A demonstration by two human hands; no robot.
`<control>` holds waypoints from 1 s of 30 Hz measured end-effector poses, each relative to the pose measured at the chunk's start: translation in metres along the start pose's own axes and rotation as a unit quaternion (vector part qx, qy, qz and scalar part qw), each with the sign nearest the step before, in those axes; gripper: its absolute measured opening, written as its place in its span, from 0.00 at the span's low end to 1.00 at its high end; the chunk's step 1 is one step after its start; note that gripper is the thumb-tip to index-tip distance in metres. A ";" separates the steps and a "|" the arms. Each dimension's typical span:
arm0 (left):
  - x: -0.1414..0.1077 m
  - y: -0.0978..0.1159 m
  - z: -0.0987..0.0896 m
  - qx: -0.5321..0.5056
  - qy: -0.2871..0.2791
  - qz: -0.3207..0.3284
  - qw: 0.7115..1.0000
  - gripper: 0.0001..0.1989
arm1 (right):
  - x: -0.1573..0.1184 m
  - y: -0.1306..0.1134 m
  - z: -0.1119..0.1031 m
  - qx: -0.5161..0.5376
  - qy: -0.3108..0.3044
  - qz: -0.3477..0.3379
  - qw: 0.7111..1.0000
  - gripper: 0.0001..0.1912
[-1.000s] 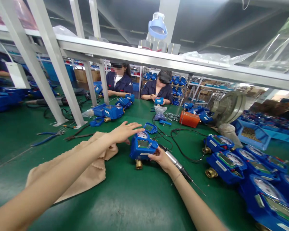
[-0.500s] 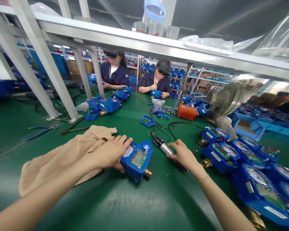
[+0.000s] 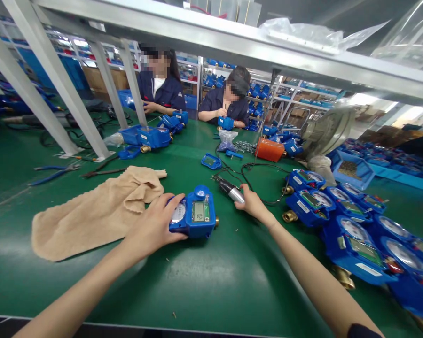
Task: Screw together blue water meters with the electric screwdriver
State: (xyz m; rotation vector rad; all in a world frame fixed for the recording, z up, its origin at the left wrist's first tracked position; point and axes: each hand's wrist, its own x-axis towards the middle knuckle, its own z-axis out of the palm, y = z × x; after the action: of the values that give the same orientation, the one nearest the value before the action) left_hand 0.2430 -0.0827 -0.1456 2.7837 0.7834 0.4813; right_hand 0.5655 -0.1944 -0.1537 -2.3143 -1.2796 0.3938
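Note:
A blue water meter point(image 3: 199, 223) with a small display and a brass fitting rests on the green table in front of me. My left hand point(image 3: 154, 219) grips its left side, thumb at the near edge and fingers over the round dial. To the right, my right hand point(image 3: 252, 204) is closed around the rear part of a black and silver electric screwdriver point(image 3: 235, 193), which lies on the table with its tip pointing away to the left. Part of the tool is hidden under the palm. A beige cloth point(image 3: 88, 213) lies left of the meter.
Several open blue meters point(image 3: 352, 230) crowd the right side. Beyond the screwdriver are a cable, a blue cover point(image 3: 210, 161) and an orange box point(image 3: 270, 150). Pliers point(image 3: 54, 172) lie at left near metal shelf posts point(image 3: 61, 84). Two people sit across the table.
The meter has turned, so its display now faces me more squarely. My right hand has closed from a loose reach onto the screwdriver. The camera view has tilted down.

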 end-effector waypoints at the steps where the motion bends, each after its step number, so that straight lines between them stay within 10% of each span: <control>1: -0.001 0.004 0.000 0.011 0.001 -0.009 1.000 0.46 | 0.000 0.000 -0.005 0.037 0.008 0.002 0.999 0.17; 11: -0.032 0.040 0.002 0.044 0.048 -0.100 0.993 0.42 | -0.032 -0.084 -0.095 0.430 0.098 -0.093 0.893 0.19; 17: -0.046 0.040 0.018 -0.046 0.091 -0.127 0.987 0.40 | -0.068 -0.144 -0.072 0.610 0.102 -0.245 0.747 0.09; 24: -0.047 0.040 0.023 -0.078 0.118 -0.129 0.982 0.39 | -0.065 -0.149 -0.047 0.600 0.086 -0.261 0.751 0.08; 30: -0.052 0.043 0.035 -0.095 0.139 -0.148 0.975 0.37 | -0.027 -0.118 -0.047 0.547 0.203 -0.219 0.782 0.14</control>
State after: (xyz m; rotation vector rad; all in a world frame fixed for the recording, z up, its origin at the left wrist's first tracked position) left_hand 0.2340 -0.1500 -0.1784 2.3988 1.1236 0.8493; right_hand 0.4883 -0.1759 -0.0510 -0.9964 -0.9199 0.3151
